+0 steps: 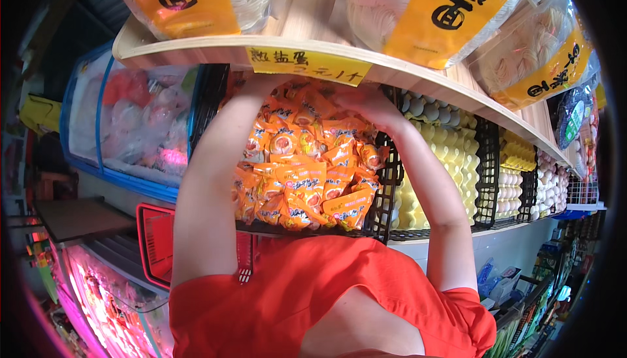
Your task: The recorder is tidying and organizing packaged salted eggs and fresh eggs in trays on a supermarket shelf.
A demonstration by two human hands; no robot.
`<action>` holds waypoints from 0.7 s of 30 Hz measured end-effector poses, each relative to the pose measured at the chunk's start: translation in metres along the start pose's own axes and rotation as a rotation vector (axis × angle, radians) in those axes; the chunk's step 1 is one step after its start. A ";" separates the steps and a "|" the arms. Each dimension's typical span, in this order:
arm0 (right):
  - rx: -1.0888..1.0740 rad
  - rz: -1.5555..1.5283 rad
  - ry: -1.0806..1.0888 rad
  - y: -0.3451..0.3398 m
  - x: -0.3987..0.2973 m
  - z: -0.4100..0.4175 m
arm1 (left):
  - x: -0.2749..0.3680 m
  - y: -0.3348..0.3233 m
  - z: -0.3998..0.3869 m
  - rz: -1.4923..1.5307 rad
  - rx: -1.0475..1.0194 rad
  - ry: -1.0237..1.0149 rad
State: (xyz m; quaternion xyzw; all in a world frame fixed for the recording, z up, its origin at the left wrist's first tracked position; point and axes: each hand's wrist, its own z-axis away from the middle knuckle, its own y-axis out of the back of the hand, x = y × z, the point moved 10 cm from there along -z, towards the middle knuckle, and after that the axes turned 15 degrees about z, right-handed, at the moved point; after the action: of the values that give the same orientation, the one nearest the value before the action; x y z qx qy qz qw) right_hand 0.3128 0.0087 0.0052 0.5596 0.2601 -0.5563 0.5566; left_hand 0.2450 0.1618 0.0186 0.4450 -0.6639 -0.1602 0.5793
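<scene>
A black plastic crate point(389, 186) in front of me is heaped with small orange plastic packets point(303, 177), printed with a picture of what looks like a cut egg. My left hand point(269, 81) reaches to the far left part of the heap. Most of it is hidden under the wooden shelf point(196, 49) and its yellow price card point(308, 66), which bears handwriting. Over the far right part of the pile, my right hand point(365, 103) is blurred among the packets, next to the crate's right wall. Whether either hand grips a packet is not visible.
The shelf overhangs the crate's far side and carries bags of noodles point(441, 10). Egg trays point(436, 172) and more eggs point(509, 191) fill crates at right. A frosted, blue-rimmed freezer point(142, 118) stands at left, with a red shopping basket point(156, 245) below it.
</scene>
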 end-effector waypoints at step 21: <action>-0.076 -0.014 -0.061 -0.137 0.007 -0.013 | 0.066 0.032 0.153 0.133 -0.027 -0.070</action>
State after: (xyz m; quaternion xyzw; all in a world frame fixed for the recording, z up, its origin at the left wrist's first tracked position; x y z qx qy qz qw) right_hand 0.1937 0.0523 -0.0497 0.5190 0.2676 -0.5666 0.5813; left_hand 0.0965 0.0821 0.0409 0.3862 -0.7095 -0.1457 0.5711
